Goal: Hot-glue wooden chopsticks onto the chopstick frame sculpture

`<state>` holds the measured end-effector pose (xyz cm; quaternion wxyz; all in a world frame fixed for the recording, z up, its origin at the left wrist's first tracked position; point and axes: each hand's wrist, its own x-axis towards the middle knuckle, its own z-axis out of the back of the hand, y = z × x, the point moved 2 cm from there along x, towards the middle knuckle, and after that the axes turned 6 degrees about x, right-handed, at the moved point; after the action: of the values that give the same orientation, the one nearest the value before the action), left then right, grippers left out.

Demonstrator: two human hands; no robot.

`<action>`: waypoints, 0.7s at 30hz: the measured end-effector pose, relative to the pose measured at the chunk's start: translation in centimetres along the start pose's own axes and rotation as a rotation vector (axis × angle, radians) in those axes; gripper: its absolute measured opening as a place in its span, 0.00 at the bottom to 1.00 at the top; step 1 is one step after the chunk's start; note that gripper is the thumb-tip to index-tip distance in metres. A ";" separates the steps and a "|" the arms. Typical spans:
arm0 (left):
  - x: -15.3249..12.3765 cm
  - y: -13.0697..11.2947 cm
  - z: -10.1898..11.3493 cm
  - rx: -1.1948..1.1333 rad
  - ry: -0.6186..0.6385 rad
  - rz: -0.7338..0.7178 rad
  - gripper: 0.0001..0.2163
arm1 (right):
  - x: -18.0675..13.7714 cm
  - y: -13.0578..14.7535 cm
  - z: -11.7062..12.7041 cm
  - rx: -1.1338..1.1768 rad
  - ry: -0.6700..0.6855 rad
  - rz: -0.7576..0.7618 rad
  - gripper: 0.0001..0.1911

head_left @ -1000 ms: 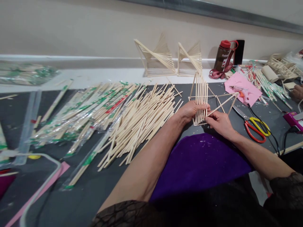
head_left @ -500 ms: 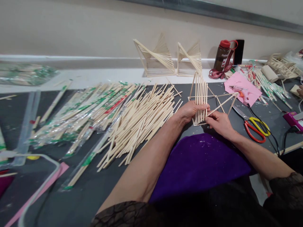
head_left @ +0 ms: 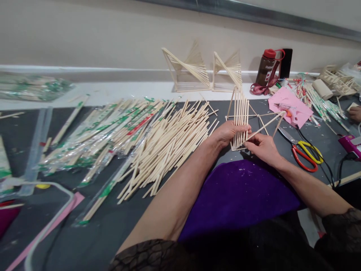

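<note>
A frame of pale wooden chopsticks (head_left: 241,109) stands in front of me, with several sticks side by side forming an upright slatted face. My left hand (head_left: 229,132) is closed around the left side of those slats, its thumb lying across them. At their lower right, my right hand (head_left: 263,147) has its fingertips pinched together beside the last slat, where a slanting stick meets the frame. Its fingers partly hide what lies between them. A big heap of loose chopsticks (head_left: 169,146) lies left of my left forearm.
Two finished-looking twisted stick models (head_left: 191,73) stand against the wall. Wrapped chopsticks (head_left: 109,131) lie left of the heap. To the right are a bottle (head_left: 265,69), a glue gun (head_left: 290,112) on pink paper (head_left: 278,97), scissors (head_left: 306,152) and cables. Another person's hand (head_left: 354,113) shows far right.
The whole view has shifted slightly. Both hands keep their hold at the slatted face, with hardly any movement. At the far right, more of the other person's hand shows.
</note>
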<state>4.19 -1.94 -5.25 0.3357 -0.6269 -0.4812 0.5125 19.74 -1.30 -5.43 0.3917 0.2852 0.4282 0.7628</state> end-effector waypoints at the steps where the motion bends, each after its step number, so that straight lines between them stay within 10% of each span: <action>1: 0.0 0.0 0.0 0.001 -0.002 0.001 0.03 | 0.0 -0.1 0.0 0.002 0.002 -0.001 0.14; 21: -0.4 0.0 0.3 0.016 -0.021 0.039 0.04 | -0.6 1.3 0.3 -0.280 0.100 0.063 0.14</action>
<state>3.87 -2.29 -5.22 0.3256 -0.6279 -0.4682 0.5296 19.85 -2.10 -4.24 0.3817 0.2026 0.3273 0.8403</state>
